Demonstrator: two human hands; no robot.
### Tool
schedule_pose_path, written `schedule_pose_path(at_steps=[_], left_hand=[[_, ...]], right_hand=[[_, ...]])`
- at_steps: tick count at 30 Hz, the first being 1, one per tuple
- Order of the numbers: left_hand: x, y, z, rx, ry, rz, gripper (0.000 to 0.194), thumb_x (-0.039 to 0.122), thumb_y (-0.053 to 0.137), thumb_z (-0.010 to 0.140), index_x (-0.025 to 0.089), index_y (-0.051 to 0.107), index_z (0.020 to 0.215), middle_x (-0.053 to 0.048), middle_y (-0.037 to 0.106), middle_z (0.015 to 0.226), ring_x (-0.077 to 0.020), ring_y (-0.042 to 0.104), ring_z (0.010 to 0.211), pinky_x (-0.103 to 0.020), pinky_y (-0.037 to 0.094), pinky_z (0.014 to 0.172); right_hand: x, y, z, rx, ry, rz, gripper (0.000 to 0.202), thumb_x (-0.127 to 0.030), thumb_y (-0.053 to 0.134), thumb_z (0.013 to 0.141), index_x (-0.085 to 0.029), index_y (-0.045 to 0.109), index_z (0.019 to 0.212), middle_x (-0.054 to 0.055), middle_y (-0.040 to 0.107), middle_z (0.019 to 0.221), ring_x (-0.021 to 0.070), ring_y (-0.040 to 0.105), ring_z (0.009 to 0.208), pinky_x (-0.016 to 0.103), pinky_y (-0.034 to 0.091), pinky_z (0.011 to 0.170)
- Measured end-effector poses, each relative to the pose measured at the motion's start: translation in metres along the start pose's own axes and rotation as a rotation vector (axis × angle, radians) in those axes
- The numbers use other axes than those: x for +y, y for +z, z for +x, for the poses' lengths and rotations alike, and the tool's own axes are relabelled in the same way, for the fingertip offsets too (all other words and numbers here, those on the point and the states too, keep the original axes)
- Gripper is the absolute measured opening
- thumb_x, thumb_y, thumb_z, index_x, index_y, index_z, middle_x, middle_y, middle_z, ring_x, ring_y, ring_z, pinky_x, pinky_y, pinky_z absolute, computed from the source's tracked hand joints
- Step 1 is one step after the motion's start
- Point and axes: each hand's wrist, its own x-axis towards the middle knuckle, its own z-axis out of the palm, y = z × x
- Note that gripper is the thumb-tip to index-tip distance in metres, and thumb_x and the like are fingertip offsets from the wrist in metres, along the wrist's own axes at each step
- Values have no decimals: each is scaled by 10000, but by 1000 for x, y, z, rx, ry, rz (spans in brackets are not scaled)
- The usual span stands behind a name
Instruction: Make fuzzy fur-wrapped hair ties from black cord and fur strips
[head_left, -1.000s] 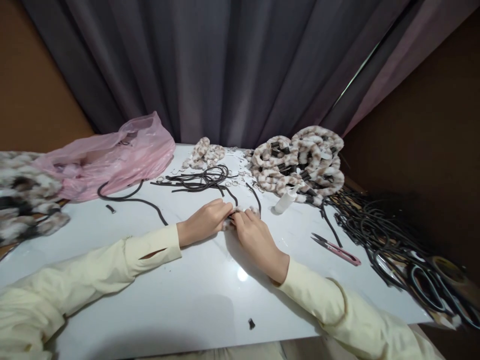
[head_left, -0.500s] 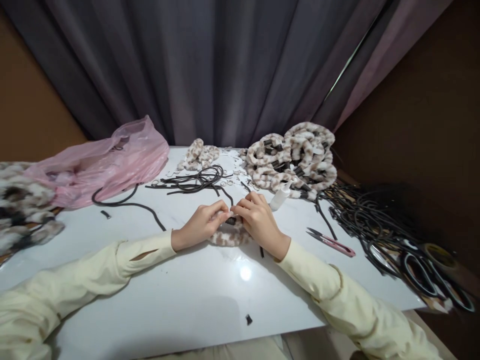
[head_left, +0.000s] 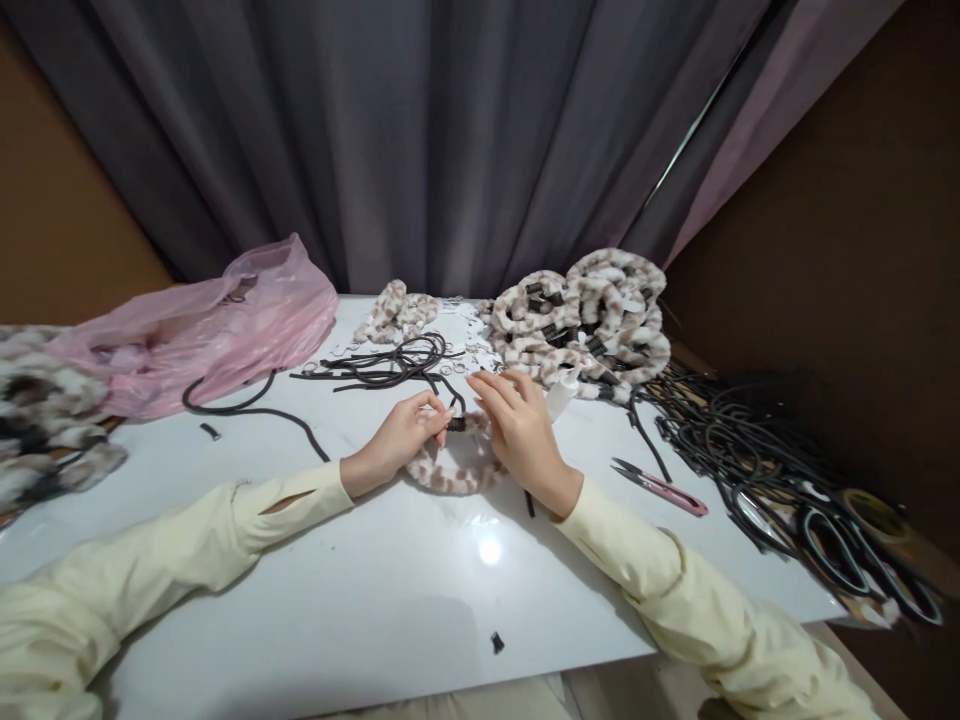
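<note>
A fluffy white and brown ring point(head_left: 454, 480) lies on the table between my hands, with a dark wrapped section point(head_left: 456, 424) at its far side. My left hand point(head_left: 401, 440) pinches the ring beside that dark section, thumb against fingers. My right hand point(head_left: 525, 435) rests over the ring's right side, fingers stretched out and pointing left; its fingertips hold nothing visible. A dark cord point(head_left: 531, 504) pokes out below my right hand. Just behind that hand is a small translucent bottle point(head_left: 561, 395).
Black cords point(head_left: 394, 365) lie ahead, near loose metal rings. Fluffy rings point(head_left: 615, 320) are piled at the back right, a pink bag point(head_left: 217, 330) at the left. Pink-handled snips point(head_left: 660, 487) lie right, beside tangled cords point(head_left: 735, 430) and large scissors point(head_left: 832, 548).
My right hand's fingers have lifted off the dark section and straightened. My left hand has shifted slightly left, and the fluffy ring shows more openly between the hands.
</note>
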Motion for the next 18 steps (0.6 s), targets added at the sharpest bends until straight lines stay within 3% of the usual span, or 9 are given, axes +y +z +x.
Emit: schedule_pose_path(at_steps=[2, 4, 8, 10, 14, 18], left_hand=[[0, -2, 5, 17, -124, -206, 177, 284, 589, 767, 156, 480, 710, 35, 528, 533, -67, 428, 475, -167, 318, 484], [2, -4, 8, 4, -239, -400, 179, 222, 617, 739, 145, 469, 673, 34, 514, 539, -54, 434, 471, -152, 327, 475], [17, -7, 9, -90, -390, -629, 214, 115, 627, 715, 143, 436, 623, 44, 467, 547, -42, 424, 444, -146, 371, 454], [26, -9, 8, -103, -434, -699, 229, 70, 621, 714, 147, 427, 621, 52, 449, 537, -43, 431, 445, -147, 408, 472], [42, -8, 4, -78, -542, -810, 204, 11, 518, 765, 149, 436, 641, 51, 442, 527, -49, 442, 453, -152, 452, 500], [49, -4, -1, -111, -618, -834, 177, 4, 500, 762, 152, 457, 674, 69, 390, 497, -41, 402, 420, -151, 443, 480]], right_hand=[[-6, -4, -5, 40, -43, 39, 317, -42, 425, 788, -152, 638, 996, 72, 653, 1056, 241, 470, 938, 351, 351, 763], [-14, -6, -10, -38, -69, 99, 263, -69, 450, 759, -165, 662, 881, 53, 691, 914, 206, 515, 787, 319, 369, 689], [-26, -6, -11, -294, 80, 97, 358, -110, 419, 790, -157, 592, 1100, 65, 688, 932, 174, 565, 707, 267, 369, 594], [-27, -5, -8, -359, 187, 107, 359, -154, 384, 847, -168, 540, 1170, 69, 682, 918, 174, 583, 717, 250, 351, 562], [-22, 2, -3, -360, 357, 346, 318, -252, 337, 912, -189, 537, 1151, 41, 665, 785, 154, 565, 638, 234, 360, 563], [-18, 12, 1, -314, 412, 749, 269, -274, 349, 896, -175, 589, 967, 47, 650, 861, 149, 558, 725, 236, 415, 635]])
